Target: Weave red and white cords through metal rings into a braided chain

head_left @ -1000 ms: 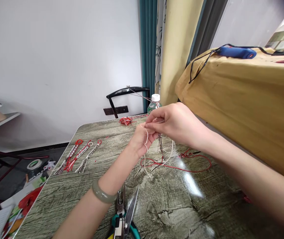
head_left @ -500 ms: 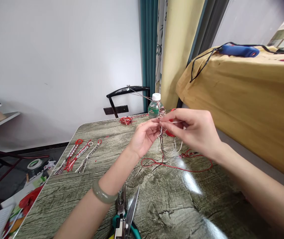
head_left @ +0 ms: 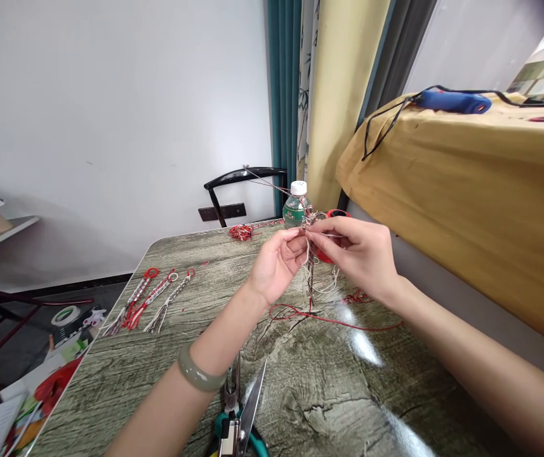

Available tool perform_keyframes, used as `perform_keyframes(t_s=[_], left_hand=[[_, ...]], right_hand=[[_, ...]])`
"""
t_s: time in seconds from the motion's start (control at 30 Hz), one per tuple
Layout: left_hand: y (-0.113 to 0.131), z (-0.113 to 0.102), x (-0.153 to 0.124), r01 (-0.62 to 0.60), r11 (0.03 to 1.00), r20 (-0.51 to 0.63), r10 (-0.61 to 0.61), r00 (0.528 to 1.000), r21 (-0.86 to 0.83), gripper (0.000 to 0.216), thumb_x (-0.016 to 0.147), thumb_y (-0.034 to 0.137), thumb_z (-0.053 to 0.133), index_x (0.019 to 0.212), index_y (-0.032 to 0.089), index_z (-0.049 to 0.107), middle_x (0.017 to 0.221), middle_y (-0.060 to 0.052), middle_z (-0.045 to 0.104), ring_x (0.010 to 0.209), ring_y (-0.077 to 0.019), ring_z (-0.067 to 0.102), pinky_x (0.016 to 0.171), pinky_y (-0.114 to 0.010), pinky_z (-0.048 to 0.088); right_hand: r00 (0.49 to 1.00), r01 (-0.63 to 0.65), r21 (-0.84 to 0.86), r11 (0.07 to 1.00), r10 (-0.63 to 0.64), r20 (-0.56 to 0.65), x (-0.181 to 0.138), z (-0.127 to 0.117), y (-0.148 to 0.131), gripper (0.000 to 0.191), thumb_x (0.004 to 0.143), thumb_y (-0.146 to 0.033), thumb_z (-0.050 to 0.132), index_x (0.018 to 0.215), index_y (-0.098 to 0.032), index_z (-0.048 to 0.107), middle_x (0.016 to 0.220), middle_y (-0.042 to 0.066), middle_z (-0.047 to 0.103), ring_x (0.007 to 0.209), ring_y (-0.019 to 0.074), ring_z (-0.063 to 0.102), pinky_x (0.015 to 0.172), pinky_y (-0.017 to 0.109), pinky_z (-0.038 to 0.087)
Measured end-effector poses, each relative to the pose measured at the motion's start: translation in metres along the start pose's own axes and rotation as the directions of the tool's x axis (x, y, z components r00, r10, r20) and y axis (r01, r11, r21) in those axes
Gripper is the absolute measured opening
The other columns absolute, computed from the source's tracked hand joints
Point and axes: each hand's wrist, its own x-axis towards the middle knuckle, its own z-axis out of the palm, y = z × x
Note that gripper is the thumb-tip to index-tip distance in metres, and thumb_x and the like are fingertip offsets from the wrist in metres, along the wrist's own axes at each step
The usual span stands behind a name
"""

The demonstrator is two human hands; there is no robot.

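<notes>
Fingers of my left hand (head_left: 278,263) pinch a bundle of braided cords (head_left: 310,273), grey-brown and white, that hangs down toward the table. My right hand (head_left: 360,251), thumb and forefinger pressed together, grips a thin white cord (head_left: 331,236) right beside the left fingertips. Above the fingers the cords form a knotted tangle, and a dark strand runs from there to the chair back. A red cord (head_left: 343,324) loops across the table below the hands. The exact knot between the fingertips is too small to make out.
Three finished-looking braided tassels (head_left: 160,298) lie on the left of the wood-grain table (head_left: 124,374). Scissors (head_left: 252,400) and pliers (head_left: 232,387) lie near the front. A bottle (head_left: 296,206), a red spool (head_left: 337,214) and a red thread clump (head_left: 241,232) stand behind. A black chair (head_left: 247,172) is beyond.
My right hand has moved slightly left and inward, pulling closer to the left hand with the white cord. My left hand stays almost in place.
</notes>
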Motion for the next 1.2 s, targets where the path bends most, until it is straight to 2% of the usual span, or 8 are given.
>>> perform_keyframes(t_s=[0.13, 0.4, 0.63, 0.77, 0.9, 1.0, 1.07, 1.2], left_hand=[[-0.001, 0.001, -0.001, -0.018, 1.0, 0.007, 0.018, 1.0, 0.026, 0.01, 0.07, 0.01, 0.058, 0.077, 0.013, 0.064, 0.072, 0.002, 0.069, 0.066, -0.0054, 0.061, 0.065, -0.015, 0.044], [-0.003, 0.0, 0.003, -0.049, 0.996, 0.018, 0.048, 0.999, 0.08, 0.01, 0.07, 0.007, 0.062, 0.079, 0.011, 0.064, 0.076, -0.003, 0.069, 0.074, -0.0106, 0.063, 0.077, -0.024, 0.044], [-0.004, 0.001, 0.001, -0.081, 0.993, 0.015, 0.08, 0.997, 0.081, 0.009, 0.073, 0.008, 0.061, 0.08, 0.012, 0.064, 0.08, -0.003, 0.07, 0.078, -0.0114, 0.064, 0.079, -0.023, 0.044], [-0.005, 0.0, 0.002, -0.088, 0.993, 0.019, 0.087, 0.996, 0.076, 0.01, 0.074, 0.009, 0.06, 0.082, 0.013, 0.064, 0.081, -0.002, 0.07, 0.078, -0.0109, 0.064, 0.075, -0.02, 0.045], [-0.005, 0.001, 0.001, -0.089, 0.994, 0.03, 0.087, 0.996, 0.07, 0.01, 0.076, 0.01, 0.058, 0.084, 0.013, 0.064, 0.084, -0.003, 0.07, 0.084, -0.013, 0.064, 0.076, -0.02, 0.046], [-0.006, 0.002, 0.0, -0.081, 0.995, -0.006, 0.082, 0.997, 0.057, 0.01, 0.077, 0.01, 0.057, 0.084, 0.012, 0.064, 0.087, -0.004, 0.07, 0.087, -0.0142, 0.063, 0.077, -0.021, 0.046], [-0.006, 0.003, 0.0, -0.079, 0.996, -0.043, 0.081, 0.996, 0.049, 0.011, 0.076, 0.01, 0.057, 0.083, 0.012, 0.065, 0.088, -0.004, 0.07, 0.088, -0.0141, 0.063, 0.076, -0.021, 0.046], [-0.009, 0.003, 0.001, -0.084, 0.995, -0.071, 0.087, 0.994, 0.055, 0.011, 0.076, 0.01, 0.057, 0.083, 0.012, 0.065, 0.088, -0.005, 0.07, 0.089, -0.0141, 0.062, 0.076, -0.022, 0.046]], right_hand=[[0.987, -0.155, 0.096, 0.983, 0.158, -0.024, 0.004, 0.001, -0.003, 0.013, 0.078, -0.023, 0.056, 0.081, -0.014, 0.065, 0.073, 0.003, 0.065, 0.058, 0.0102, 0.054, 0.052, 0.024, 0.042], [0.976, -0.217, 0.182, 0.959, 0.215, 0.027, 0.001, -0.007, -0.001, 0.012, 0.078, -0.025, 0.056, 0.082, -0.016, 0.063, 0.074, 0.003, 0.063, 0.058, 0.0111, 0.053, 0.052, 0.026, 0.043], [0.991, -0.125, -0.01, 0.992, 0.124, -0.051, -0.007, -0.014, 0.0, 0.009, 0.078, -0.025, 0.056, 0.081, -0.021, 0.064, 0.069, 0.002, 0.062, 0.053, 0.0107, 0.048, 0.048, 0.025, 0.038], [0.993, -0.11, -0.056, 0.992, 0.108, -0.036, -0.013, -0.015, 0.0, 0.016, 0.081, -0.025, 0.051, 0.092, -0.019, 0.062, 0.065, 0.0, 0.06, 0.049, 0.0091, 0.047, 0.047, 0.024, 0.039], [0.994, -0.097, -0.225, 0.97, 0.085, -0.064, -0.012, -0.013, 0.011, 0.02, 0.083, -0.025, 0.049, 0.098, -0.017, 0.059, 0.055, -0.002, 0.054, 0.046, 0.0086, 0.045, 0.048, 0.023, 0.039], [0.997, -0.033, -0.379, 0.925, 0.004, -0.078, -0.012, -0.01, 0.024, 0.019, 0.083, -0.024, 0.049, 0.099, -0.017, 0.058, 0.063, 0.0, 0.06, 0.057, 0.011, 0.052, 0.054, 0.024, 0.041], [0.985, 0.044, -0.49, 0.87, -0.12, -0.124, -0.016, -0.006, 0.032, 0.021, 0.081, -0.02, 0.051, 0.101, -0.017, 0.055, 0.079, 0.004, 0.064, 0.074, 0.0154, 0.055, 0.065, 0.027, 0.042], [0.877, 0.24, -0.631, 0.738, -0.443, -0.186, -0.031, 0.002, 0.037, 0.026, 0.073, -0.014, 0.06, 0.097, -0.024, 0.056, 0.084, 0.004, 0.061, 0.082, 0.0176, 0.05, 0.073, 0.031, 0.04]])
